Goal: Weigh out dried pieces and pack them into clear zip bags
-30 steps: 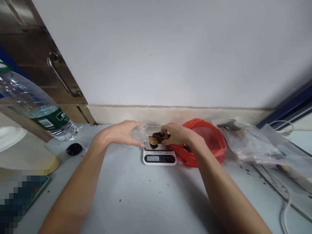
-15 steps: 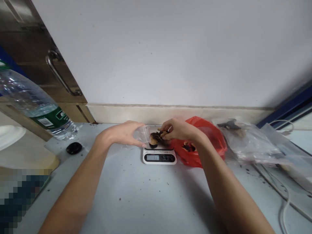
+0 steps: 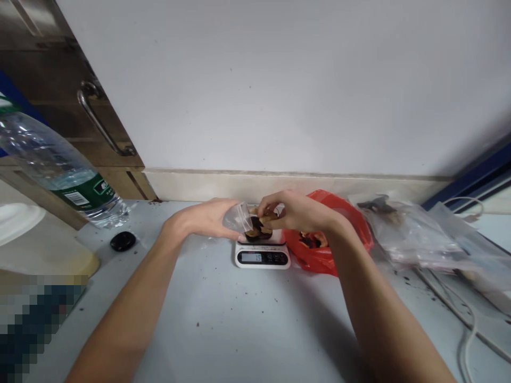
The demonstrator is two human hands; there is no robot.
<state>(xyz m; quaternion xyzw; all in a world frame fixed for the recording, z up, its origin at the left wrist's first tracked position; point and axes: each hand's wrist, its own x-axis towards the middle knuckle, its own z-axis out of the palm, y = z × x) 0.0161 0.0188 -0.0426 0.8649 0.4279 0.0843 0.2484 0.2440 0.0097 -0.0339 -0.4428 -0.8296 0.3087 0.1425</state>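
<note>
A small white kitchen scale (image 3: 262, 259) sits on the table before me with its display lit. On its platform lie dark brown dried pieces (image 3: 258, 229) with tan edges, their exact kind unclear. My left hand (image 3: 211, 218) is closed around a clear zip bag (image 3: 238, 217), its mouth facing the pieces. Just right of it, my right hand (image 3: 285, 210) pinches one dried piece over the platform; its fingers partly hide the pile. Beside the scale stands an open red plastic bag (image 3: 355, 234) with more dried pieces, partly behind my right forearm.
At left are a tilted water bottle (image 3: 59, 165), a whitish container (image 3: 40, 239) and a black round object (image 3: 123, 241). Clear plastic bags (image 3: 411, 234) and a white cable (image 3: 467, 314) lie at right. A white wall (image 3: 279, 96) rises behind.
The zip bag's mouth has tilted closer to the pieces on the scale. My right hand has shifted slightly and the pieces under it are rearranged. The display reading has changed.
</note>
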